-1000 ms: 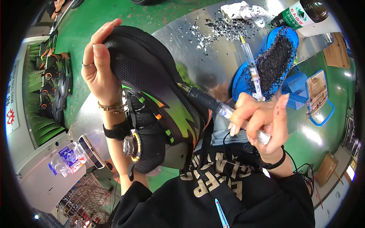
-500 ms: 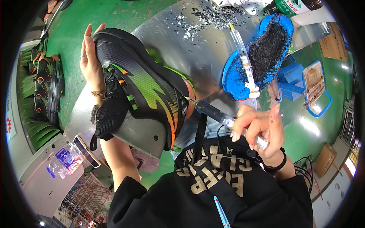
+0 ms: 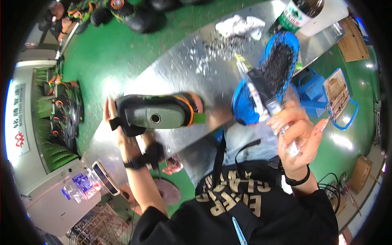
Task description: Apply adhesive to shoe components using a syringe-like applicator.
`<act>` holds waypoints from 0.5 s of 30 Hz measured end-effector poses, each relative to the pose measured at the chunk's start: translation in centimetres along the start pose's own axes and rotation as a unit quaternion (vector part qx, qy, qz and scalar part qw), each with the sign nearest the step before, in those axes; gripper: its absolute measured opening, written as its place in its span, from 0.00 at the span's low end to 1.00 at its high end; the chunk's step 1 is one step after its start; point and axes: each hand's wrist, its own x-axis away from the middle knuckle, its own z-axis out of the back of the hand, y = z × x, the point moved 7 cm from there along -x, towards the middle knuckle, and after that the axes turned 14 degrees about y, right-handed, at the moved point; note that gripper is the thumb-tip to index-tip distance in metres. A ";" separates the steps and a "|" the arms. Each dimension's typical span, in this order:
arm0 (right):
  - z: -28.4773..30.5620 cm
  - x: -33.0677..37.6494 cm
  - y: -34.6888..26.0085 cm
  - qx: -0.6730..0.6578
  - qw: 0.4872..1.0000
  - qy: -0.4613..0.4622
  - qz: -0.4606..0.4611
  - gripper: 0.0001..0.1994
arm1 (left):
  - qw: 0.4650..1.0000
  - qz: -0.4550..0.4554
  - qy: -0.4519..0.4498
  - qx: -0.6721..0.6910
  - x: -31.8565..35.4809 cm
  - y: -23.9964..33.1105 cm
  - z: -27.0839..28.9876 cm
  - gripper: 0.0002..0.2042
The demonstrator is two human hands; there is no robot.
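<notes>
A black and green sports shoe with a grey last inside is at the left of the metal table, its opening turned up toward me. My left hand is closed on its left end; part of the hand is hidden behind the shoe. My right hand grips a syringe with dark filling, its tip slanting up and left. The syringe crosses over a blue sole-shaped pad covered in black crumbs. A second syringe, with clear barrel, lies on that pad, partly hidden.
Dark and pale scraps litter the metal table beside crumpled white paper and a bottle. To the left are a phone, a plastic bottle and racked shoes. A blue toolbox stands at right.
The shoe has turned from its side view so the last's top faces me, and it sits lower. My right hand has drawn the syringe away from the shoe, up and right over the pad.
</notes>
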 end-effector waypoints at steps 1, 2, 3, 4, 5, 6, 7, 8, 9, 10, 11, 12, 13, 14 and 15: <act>1.0 -0.9 0.1 -0.011 0.999 0.034 -0.016 0.35 | 0.992 -0.041 0.005 -0.115 0.8 1.0 1.4 0.16; 2.0 -1.3 0.4 -0.015 0.996 0.070 -0.047 0.35 | 0.985 -0.029 0.010 -0.167 1.5 1.6 2.8 0.16; 2.7 -1.6 0.7 0.011 0.995 0.081 -0.062 0.34 | 0.972 -0.035 0.081 -0.219 3.3 2.2 5.1 0.13; 3.6 -1.8 1.2 0.040 0.990 0.103 -0.090 0.34 | 0.968 0.060 0.083 -0.228 4.7 2.6 7.0 0.12; 4.4 -1.7 1.5 0.037 0.987 0.120 -0.101 0.34 | 0.979 0.088 0.068 -0.172 6.9 3.1 8.0 0.12; 5.0 -1.7 1.5 0.043 0.987 0.120 -0.095 0.34 | 0.968 0.162 0.029 -0.190 8.9 3.5 8.9 0.13; 5.8 -1.6 1.6 0.060 0.986 0.124 -0.093 0.34 | 0.961 0.201 -0.018 -0.190 11.1 3.6 9.0 0.14; 6.5 -1.5 1.5 0.074 0.985 0.129 -0.085 0.35 | 0.950 0.245 -0.064 -0.181 14.0 3.7 8.8 0.15; 6.9 -1.2 1.7 0.067 0.984 0.136 -0.095 0.35 | 0.932 0.302 -0.075 -0.184 16.3 3.0 8.5 0.17; 7.5 -0.8 2.3 0.085 0.976 0.141 -0.141 0.35 | 0.912 0.361 -0.101 -0.165 18.7 2.4 7.7 0.19; 7.6 -0.3 2.6 0.091 0.971 0.142 -0.167 0.35 | 0.907 0.370 -0.150 -0.133 20.7 2.0 6.0 0.23; 7.7 0.2 2.8 0.099 0.967 0.141 -0.188 0.35 | 0.894 0.385 -0.214 -0.080 22.9 1.7 4.0 0.28; 7.8 0.8 2.5 0.105 0.963 0.146 -0.201 0.36 | 0.891 0.396 -0.208 -0.074 24.2 1.2 2.8 0.31; 7.5 1.1 2.0 0.119 0.969 0.126 -0.175 0.36 | 0.885 0.413 -0.212 -0.043 25.4 0.6 1.3 0.34; 7.3 1.3 1.3 0.136 0.974 0.103 -0.152 0.37 | 0.888 0.405 -0.218 0.003 26.2 0.4 -0.3 0.35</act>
